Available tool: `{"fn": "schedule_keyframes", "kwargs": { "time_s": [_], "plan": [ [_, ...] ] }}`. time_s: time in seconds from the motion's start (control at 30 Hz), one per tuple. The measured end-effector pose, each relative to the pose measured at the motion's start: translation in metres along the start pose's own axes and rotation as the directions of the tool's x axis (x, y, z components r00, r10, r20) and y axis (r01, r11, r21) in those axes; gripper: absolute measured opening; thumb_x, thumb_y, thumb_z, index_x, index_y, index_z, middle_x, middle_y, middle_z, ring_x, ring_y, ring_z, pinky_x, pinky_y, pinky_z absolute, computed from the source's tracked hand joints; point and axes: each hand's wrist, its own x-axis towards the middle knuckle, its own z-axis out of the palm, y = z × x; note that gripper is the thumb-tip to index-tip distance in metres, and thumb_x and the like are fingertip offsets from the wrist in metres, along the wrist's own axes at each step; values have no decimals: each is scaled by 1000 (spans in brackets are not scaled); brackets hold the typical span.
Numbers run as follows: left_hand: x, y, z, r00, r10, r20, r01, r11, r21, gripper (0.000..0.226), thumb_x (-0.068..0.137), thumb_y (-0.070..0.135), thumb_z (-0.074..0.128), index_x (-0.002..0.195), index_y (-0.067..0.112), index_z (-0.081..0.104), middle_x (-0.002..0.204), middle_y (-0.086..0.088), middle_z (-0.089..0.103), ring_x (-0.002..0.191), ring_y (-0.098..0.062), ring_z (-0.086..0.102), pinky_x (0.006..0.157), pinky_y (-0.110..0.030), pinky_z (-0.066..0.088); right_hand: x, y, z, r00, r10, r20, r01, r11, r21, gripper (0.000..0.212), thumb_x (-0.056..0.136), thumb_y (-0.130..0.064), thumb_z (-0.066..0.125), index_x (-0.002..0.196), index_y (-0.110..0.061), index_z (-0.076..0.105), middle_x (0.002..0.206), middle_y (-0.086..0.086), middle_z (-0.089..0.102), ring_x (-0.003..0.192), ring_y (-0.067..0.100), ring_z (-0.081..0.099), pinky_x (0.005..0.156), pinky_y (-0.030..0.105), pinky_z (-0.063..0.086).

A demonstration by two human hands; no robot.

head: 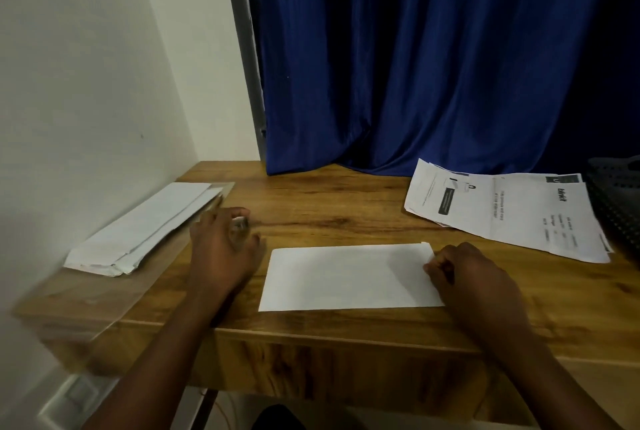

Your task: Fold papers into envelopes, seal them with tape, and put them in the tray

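Finished envelopes (145, 228) lie stacked at the table's (329, 215) left edge, clear of the work. Left hand (221, 249) curls round a small blurred object, probably tape. Folded paper (346, 277) lies centred; right hand (474, 277) pinches its right edge, steadying it. Unfolded sheets (512, 215) wait beside the tray (616, 194).

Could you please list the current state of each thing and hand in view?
White folded paper: flat on the wooden table, its right end under the right hand.
Right hand: fingers curled, pressing the paper's right edge.
Left hand: curled round a small shiny object, too blurred to identify.
Stack of white folded papers: lying at the left by the wall.
Printed sheets: unfolded, spread at the right.
Dark perforated tray: at the right edge, contents hidden.
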Motion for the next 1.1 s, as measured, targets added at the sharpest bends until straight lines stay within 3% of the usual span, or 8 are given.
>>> {"fn": "schedule_keyframes", "kwargs": {
  "time_s": [0.17, 0.37, 0.57, 0.67, 0.77, 0.83, 0.97, 1.1],
  "plan": [
    [34, -16, -4, 990, -68, 121, 57, 994, 95, 64, 82, 35, 78, 140, 23, 53, 145, -11, 47, 133, -29, 45, 110, -45, 40, 1, 0, -2, 1000, -6, 21, 6, 1000, 11, 15, 95, -42, 59, 101, -29, 65, 105, -5, 61, 80, 9, 58, 69, 25, 54],
    [47, -24, 14, 984, -126, 128, 106, 982, 154, 71, 77, 51, 80, 136, 25, 52, 138, -4, 55, 124, -24, 53, 101, -46, 51, 1, 2, 0, 999, -3, 38, 2, 1000, 28, 11, 95, -43, 60, 98, -32, 64, 105, -7, 61, 81, 7, 57, 66, 21, 50],
    [52, -21, 20, 983, -182, 19, 180, 980, 86, 56, 80, 47, 79, 123, 19, 58, 111, -1, 65, 98, -18, 62, 84, -40, 55, 2, 3, 1, 999, -10, 43, 8, 999, 38, 8, 95, -42, 59, 95, -34, 61, 103, -9, 59, 79, 6, 57, 69, 22, 54],
    [49, -16, 17, 980, -197, -6, 197, 978, 70, 30, 86, 42, 74, 101, 18, 62, 90, 0, 66, 85, -18, 63, 72, -36, 53, 2, 5, 2, 1000, -19, 23, 19, 999, 33, 9, 95, -44, 58, 93, -35, 61, 101, -9, 59, 78, 6, 56, 70, 25, 55],
    [38, -1, 10, 983, -182, 34, 181, 983, 23, 19, 91, 39, 69, 88, 22, 62, 81, 3, 64, 84, -17, 64, 63, -30, 45, 3, 6, 3, 999, -19, 30, 18, 999, 32, 10, 96, -44, 58, 94, -35, 61, 102, -10, 58, 80, 5, 56, 71, 24, 54],
    [28, 18, 6, 977, -160, 138, 176, 978, -113, 20, 87, 44, 74, 93, 28, 64, 86, 8, 68, 85, -12, 66, 69, -31, 53, 3, 6, 4, 1000, -17, 26, 16, 999, 31, 10, 95, -44, 58, 94, -35, 61, 101, -10, 59, 79, 5, 56, 71, 23, 54],
    [-9, 75, 16, 898, 13, 440, 253, 802, -541, 31, 83, 28, 83, 111, 24, 71, 100, 4, 77, 91, -11, 73, 74, -28, 61, 2, 5, 3, 1000, -19, 10, 19, 999, 30, 11, 95, -43, 58, 93, -33, 62, 99, -9, 60, 75, 5, 56, 68, 23, 54],
    [-45, 112, 49, 742, 143, 655, 499, 534, -683, 40, 90, 6, 71, 128, 17, 63, 115, -9, 75, 103, -29, 72, 88, -44, 59, 0, 3, -1, 1000, -4, 0, 4, 999, 54, 11, 95, -41, 59, 91, -32, 64, 97, -8, 60, 75, 6, 57, 66, 24, 53]
  ]
}}
